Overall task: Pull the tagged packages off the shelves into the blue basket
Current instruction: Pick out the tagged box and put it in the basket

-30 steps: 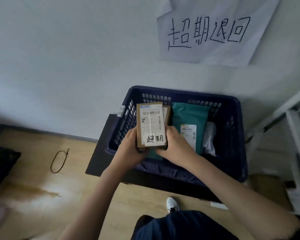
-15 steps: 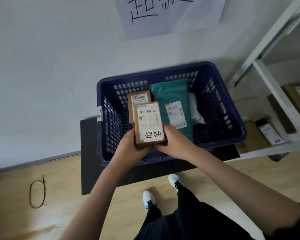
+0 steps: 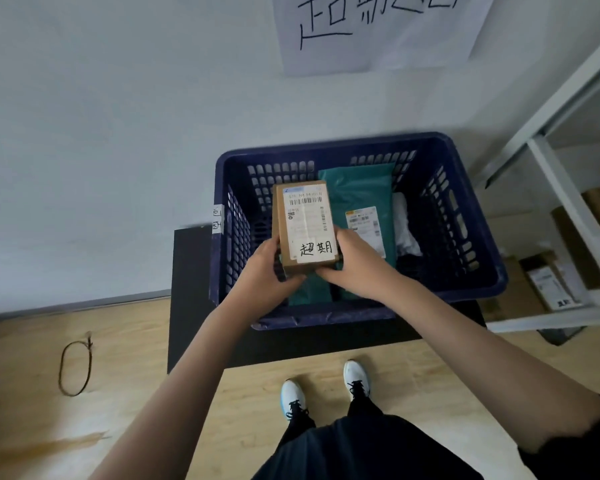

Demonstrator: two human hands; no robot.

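A small brown cardboard box (image 3: 305, 220) with a barcode label and a handwritten white tag sits in both my hands over the blue basket (image 3: 465, 216). My left hand (image 3: 267, 271) grips its left side and near corner. My right hand (image 3: 354, 265) grips its right side and near edge. Inside the basket lie a green mailer bag (image 3: 361, 192) with a white label and a white bag (image 3: 404, 226) to its right. The second brown box seen earlier in the basket is hidden behind the held box.
The basket stands on a black low platform (image 3: 191, 289) against a white wall. A paper sign (image 3: 378, 26) hangs above. White metal shelving (image 3: 568, 188) with cardboard boxes (image 3: 548, 282) is on the right. A cord loop (image 3: 75, 368) lies on the wooden floor. My shoes (image 3: 293, 398) are below.
The camera has tilted and shifted, bringing the basket toward the centre. The box in my hands now covers the other brown box in the basket.
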